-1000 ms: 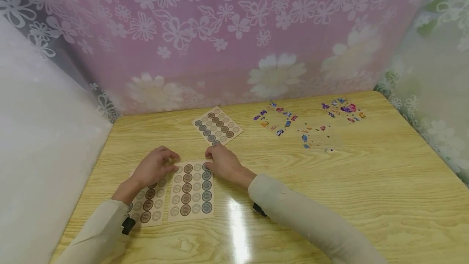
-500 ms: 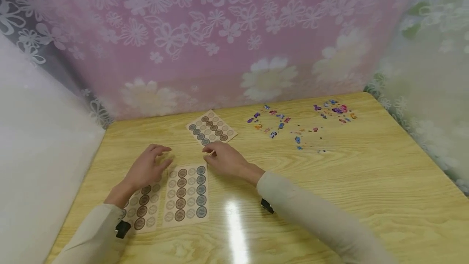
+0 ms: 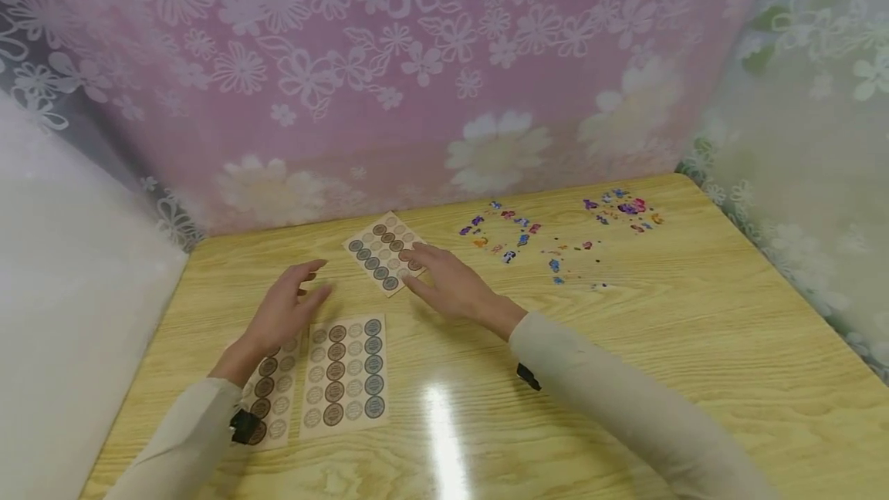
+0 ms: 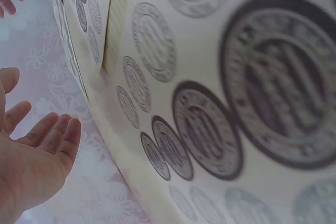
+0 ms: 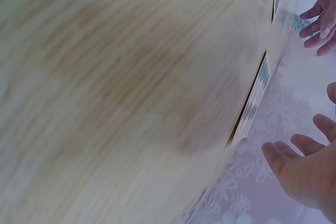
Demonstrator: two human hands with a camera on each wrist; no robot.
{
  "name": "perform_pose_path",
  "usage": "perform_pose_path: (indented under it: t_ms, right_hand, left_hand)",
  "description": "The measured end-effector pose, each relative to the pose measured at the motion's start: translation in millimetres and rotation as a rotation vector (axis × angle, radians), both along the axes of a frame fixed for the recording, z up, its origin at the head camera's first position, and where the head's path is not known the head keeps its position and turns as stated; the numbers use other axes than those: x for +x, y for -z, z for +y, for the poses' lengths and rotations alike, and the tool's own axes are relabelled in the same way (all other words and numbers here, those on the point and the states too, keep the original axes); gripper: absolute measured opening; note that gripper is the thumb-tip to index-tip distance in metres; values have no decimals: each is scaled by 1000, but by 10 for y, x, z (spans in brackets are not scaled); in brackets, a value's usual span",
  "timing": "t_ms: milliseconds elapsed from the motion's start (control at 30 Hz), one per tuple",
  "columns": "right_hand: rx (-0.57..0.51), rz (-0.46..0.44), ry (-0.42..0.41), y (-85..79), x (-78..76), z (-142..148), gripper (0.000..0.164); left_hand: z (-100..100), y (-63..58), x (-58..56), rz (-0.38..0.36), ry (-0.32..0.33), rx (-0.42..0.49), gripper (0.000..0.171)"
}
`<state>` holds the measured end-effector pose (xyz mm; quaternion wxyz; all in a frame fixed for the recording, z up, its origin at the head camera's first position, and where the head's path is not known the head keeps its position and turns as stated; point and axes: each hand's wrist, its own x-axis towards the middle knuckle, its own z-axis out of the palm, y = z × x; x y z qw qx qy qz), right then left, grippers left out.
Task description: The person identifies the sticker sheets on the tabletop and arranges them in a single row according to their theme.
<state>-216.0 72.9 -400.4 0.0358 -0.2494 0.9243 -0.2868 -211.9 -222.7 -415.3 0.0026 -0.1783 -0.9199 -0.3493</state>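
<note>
Both arms in pale sleeves reach up from the lower frame; left hand point(image 3: 281, 313) and right hand point(image 3: 454, 288) hover centre-left, fingers straight, holding nothing.

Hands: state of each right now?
Left hand: open, fingers straight, holding nothing.
Right hand: open, fingertips over the far sticker sheet, contact unclear.

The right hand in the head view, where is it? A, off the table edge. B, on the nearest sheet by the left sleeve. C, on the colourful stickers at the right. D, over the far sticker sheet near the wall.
D: the right hand reaches with straight fingers onto the far sticker sheet by the wall.
</note>
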Motion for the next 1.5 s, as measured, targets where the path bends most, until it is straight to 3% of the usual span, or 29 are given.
perform_pose_path:
  t_ms: [400,667,933,1133,1500]
  right_hand:
    - [65,30,79,-49,-171,194,62]
    - [51,4,99,22,-354,280,59]
    - [-70,-71,138,110,-530,304,59]
    - [-199,-129,167,181,-672,334,58]
    - [-345,-199,209,241,-874,302,61]
  left_hand:
    - [139,21,-127,-4,-11,68,60]
    - [207,28,-233,-39,-23,90,60]
    - [259,45,-368,-59,-62,146,59]
    - [291,76,-470,-134,-96,193,64]
    - [345,140,-625,-246,-226,296,65]
